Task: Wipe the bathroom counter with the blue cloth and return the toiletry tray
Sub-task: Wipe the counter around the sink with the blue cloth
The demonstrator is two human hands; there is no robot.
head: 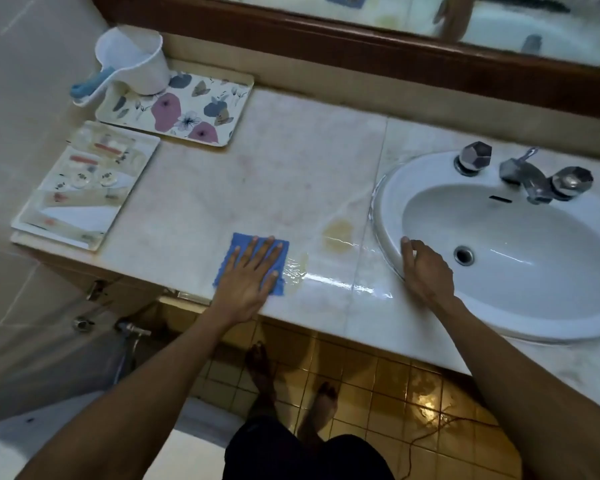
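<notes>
One flat, open left hand [248, 271] presses the blue cloth [253, 263]; the open right hand [426, 268] rests on the sink [388, 202]. Wet surface [291, 161] could let the cloth skid.

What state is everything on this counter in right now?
blue cloth: flat on counter, pressed under left hand
left hand: fingers spread, palm on cloth
right hand: resting on sink rim
counter: wet streak and yellowish stain near the front edge
sink: basin empty, no water running
floral tray: flat at back left, dipper on its corner
white dipper: upright
toiletry tray: at left end, loaded
</notes>
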